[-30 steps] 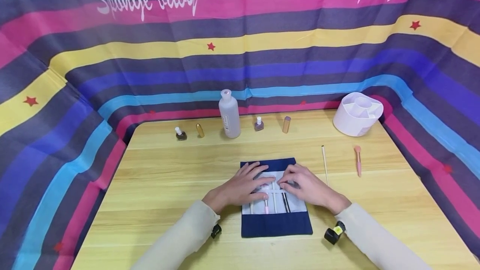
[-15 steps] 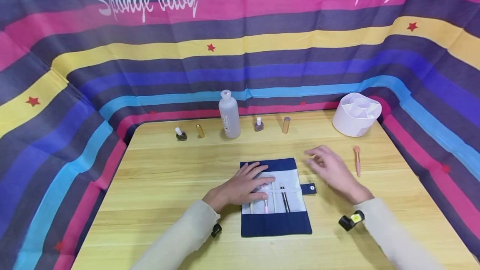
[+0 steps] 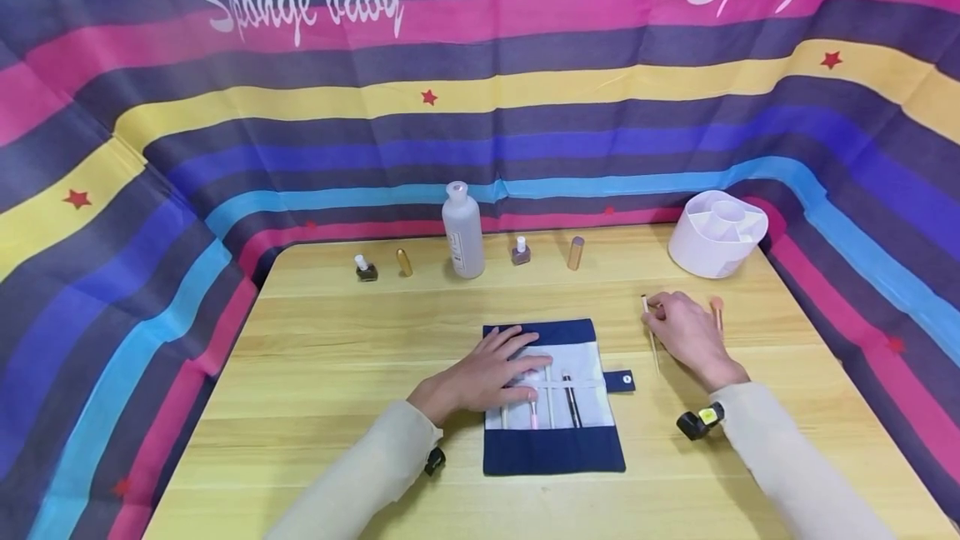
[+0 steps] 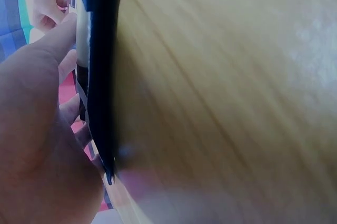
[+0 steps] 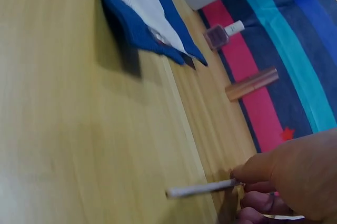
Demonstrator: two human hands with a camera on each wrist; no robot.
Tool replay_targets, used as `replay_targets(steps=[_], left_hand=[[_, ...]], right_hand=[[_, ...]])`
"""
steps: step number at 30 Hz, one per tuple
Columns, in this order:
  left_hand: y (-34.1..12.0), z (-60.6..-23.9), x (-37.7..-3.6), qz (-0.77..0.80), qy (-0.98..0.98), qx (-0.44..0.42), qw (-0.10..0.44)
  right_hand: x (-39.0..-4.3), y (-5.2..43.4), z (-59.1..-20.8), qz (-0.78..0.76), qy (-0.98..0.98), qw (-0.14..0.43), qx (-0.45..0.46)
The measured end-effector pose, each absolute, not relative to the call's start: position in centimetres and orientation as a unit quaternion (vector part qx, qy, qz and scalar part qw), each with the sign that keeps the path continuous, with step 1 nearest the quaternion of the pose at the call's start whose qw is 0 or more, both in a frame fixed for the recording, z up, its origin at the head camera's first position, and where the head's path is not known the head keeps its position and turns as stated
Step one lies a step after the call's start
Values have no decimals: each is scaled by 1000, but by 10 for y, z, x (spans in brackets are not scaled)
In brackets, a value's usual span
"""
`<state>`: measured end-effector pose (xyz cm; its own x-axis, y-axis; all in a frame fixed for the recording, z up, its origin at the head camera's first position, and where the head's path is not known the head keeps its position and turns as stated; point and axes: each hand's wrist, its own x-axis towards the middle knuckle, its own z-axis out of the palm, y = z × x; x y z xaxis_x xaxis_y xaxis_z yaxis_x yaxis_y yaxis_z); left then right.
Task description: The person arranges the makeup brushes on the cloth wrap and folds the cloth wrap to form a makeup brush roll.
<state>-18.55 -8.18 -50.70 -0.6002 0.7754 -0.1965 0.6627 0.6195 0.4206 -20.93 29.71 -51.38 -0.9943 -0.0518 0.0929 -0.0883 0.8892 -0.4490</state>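
A navy and white fabric brush roll [image 3: 553, 452] lies unfolded on the table, with several makeup brushes tucked under its white elastic strap. My left hand [image 3: 480, 373] rests over the roll's left half with its fingers spread. To the right of the roll, my right hand [image 3: 690, 338] pinches a thin pale makeup brush [image 3: 653, 350] near its dark-tipped far end. In the right wrist view the thumb and fingers meet on the thin brush [image 5: 202, 188]. A pink makeup brush [image 3: 717, 311] lies just beyond the right hand, which partly covers it.
Along the back stand a dark nail polish [image 3: 366, 270], a gold bullet-shaped tube [image 3: 404, 262], a translucent bottle [image 3: 463, 236], a mauve nail polish [image 3: 521, 252] and a copper tube [image 3: 575, 254]. A white divided organizer [image 3: 708, 244] stands back right. Striped cloth [image 3: 480, 132] surrounds the table.
The right hand has left the elastic strap and moved right to the thin brush, which it now pinches. The roll's snap tab is uncovered. My left hand has stayed in place.
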Motion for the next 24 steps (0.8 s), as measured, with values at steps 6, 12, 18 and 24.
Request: replay_targets(steps=[6,12,18,24], left_hand=[[-82,-508,-187,152,881,410,183],[-82,-509,-187,151,881,408,184],[-81,-509,-187,153,881,409,182],[-82,-509,-187,154,882,408,181]], right_hand=[[-211,282,-511,234,-971,31,44],[-212,271,-511,217,-971,63,72],[-211,265,-504,256,-961,68,80],[-212,254,-492,399,-910,53,96]])
